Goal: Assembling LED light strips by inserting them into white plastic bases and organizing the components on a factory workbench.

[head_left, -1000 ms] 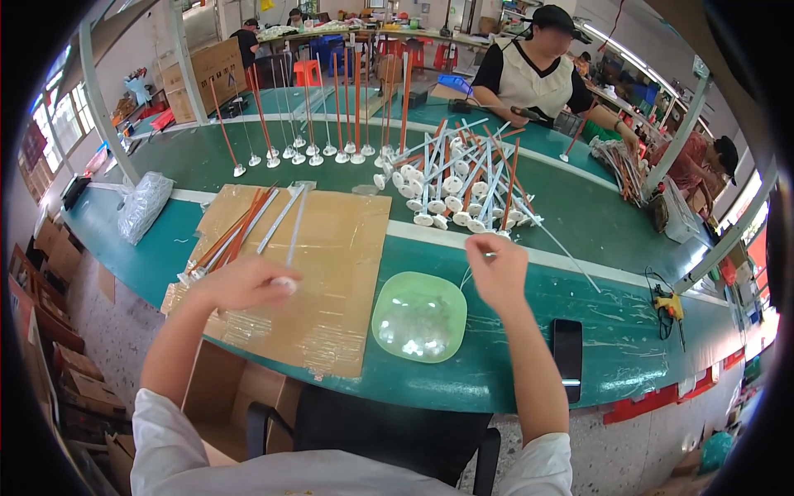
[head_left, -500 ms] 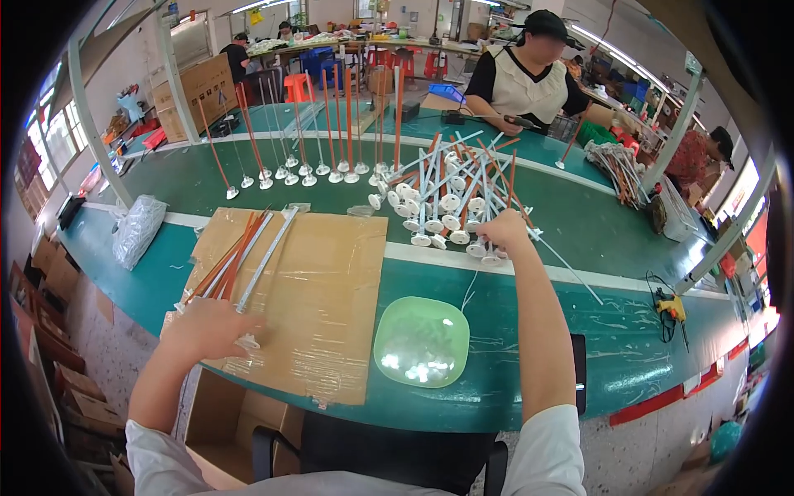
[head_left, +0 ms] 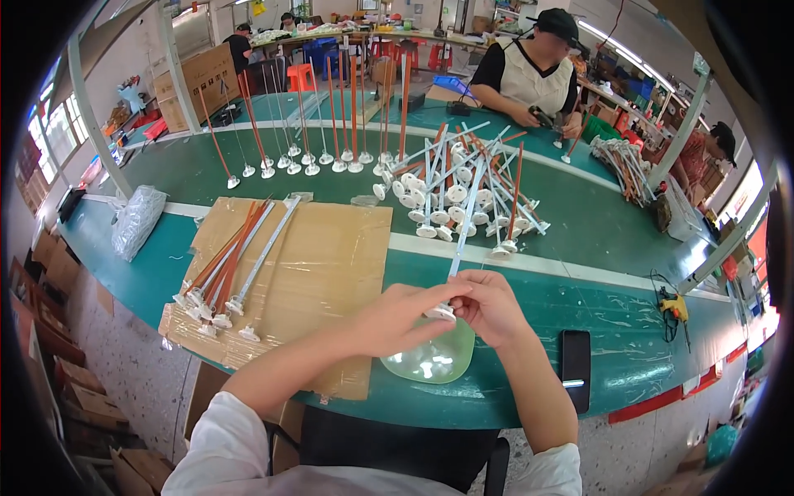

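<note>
Above the light-green bowl, my two hands meet at one silver stick with a white round base, tilted with its tip toward the pile. The fingers of my right hand are closed round its lower end. My left hand reaches in from the left, its fingers and thumb about the white base; the exact grip is partly hidden. Left of them, a cardboard sheet carries several brown and silver sticks with white bases. Just beyond my hands is a heaped pile of similar sticks.
A row of upright sticks stands along the far left of the green table. A phone and a yellow glue gun lie to the right. A clear plastic bag is at left. Across the table a co-worker handles something dark.
My left hand has left the sticks on the cardboard and moved right. My right hand has come back from the pile with a silver stick, and both hands now meet over the bowl.
</note>
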